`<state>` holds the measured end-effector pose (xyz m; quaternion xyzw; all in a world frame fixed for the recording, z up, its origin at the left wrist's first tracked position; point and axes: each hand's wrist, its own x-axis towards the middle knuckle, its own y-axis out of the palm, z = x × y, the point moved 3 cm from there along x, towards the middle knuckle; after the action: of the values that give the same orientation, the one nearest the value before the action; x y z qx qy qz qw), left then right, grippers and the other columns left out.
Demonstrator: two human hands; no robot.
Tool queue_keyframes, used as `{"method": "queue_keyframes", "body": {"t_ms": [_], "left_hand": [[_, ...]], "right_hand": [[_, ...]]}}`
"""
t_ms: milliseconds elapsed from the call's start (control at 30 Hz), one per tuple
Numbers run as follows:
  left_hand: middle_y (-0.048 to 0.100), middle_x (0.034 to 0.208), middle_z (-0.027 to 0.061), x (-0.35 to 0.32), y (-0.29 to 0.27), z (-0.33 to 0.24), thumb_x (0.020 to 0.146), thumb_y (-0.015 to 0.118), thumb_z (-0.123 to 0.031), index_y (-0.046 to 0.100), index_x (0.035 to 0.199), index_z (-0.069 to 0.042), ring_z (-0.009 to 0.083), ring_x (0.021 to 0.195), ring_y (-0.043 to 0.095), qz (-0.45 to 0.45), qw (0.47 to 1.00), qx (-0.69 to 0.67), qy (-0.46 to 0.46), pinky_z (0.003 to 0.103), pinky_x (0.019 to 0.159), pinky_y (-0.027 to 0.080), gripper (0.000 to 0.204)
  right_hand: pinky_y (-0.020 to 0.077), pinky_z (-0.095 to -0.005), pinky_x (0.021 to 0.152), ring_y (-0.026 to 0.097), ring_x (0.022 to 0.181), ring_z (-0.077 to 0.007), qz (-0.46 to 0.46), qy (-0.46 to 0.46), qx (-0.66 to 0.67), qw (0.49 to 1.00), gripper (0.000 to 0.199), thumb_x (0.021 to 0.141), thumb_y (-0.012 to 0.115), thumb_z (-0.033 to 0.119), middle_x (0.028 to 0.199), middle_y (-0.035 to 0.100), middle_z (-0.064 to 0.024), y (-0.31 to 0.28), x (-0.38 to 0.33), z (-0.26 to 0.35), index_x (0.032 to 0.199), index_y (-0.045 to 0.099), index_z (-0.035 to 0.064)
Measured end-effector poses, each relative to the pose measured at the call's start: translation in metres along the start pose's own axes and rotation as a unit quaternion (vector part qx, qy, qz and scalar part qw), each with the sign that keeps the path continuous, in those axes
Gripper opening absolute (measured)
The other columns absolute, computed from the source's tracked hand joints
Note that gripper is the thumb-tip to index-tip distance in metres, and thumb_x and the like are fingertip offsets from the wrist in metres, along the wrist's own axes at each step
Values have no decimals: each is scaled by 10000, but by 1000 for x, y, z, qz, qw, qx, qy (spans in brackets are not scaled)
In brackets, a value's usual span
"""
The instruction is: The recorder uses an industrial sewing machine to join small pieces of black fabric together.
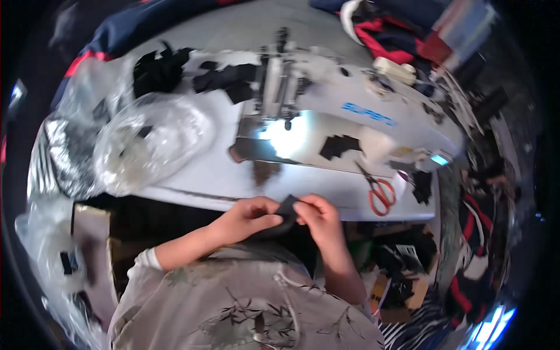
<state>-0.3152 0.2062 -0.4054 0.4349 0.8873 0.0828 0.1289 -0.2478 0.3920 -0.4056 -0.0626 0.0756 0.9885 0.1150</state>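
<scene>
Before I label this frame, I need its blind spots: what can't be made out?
Head view: gripped parts of the black piece, covered by the left hand and right hand.
Head view: needle tip of the sewing machine, lost in glare.
Head view: contents of the clear bag, blurred behind shiny plastic.

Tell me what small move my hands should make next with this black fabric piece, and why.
I'd probably move the small black fabric piece toward the brightly lit needle area of the long white sewing machine. Your left hand and right hand both pinch it near the front edge of the white tabletop, short of that light.
</scene>
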Motion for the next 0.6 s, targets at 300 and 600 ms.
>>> {"method": "queue_keyframes", "body": {"t_ms": [300,600], "left_hand": [[738,1062,-1,-5,-1,3,993,645,-117,710,1192,-13,39,931,624,-47,997,-66,-18,226,836,508,234],[721,1060,-29,-2,-6,16,1012,622,-137,681,1240,-5,21,944,587,-60,998,-18,22,217,851,487,270]], "right_hand": [[466,-226,659,567,678,-85,-5,11,-1,1000,147,917,690,59,805,639,-17,8,-3,8,1039,675,-21],[465,-217,671,562,710,-75,-4,-29,-8,1000,162,900,711,28,852,640,-15,12,2,4,1050,673,-18]]}}
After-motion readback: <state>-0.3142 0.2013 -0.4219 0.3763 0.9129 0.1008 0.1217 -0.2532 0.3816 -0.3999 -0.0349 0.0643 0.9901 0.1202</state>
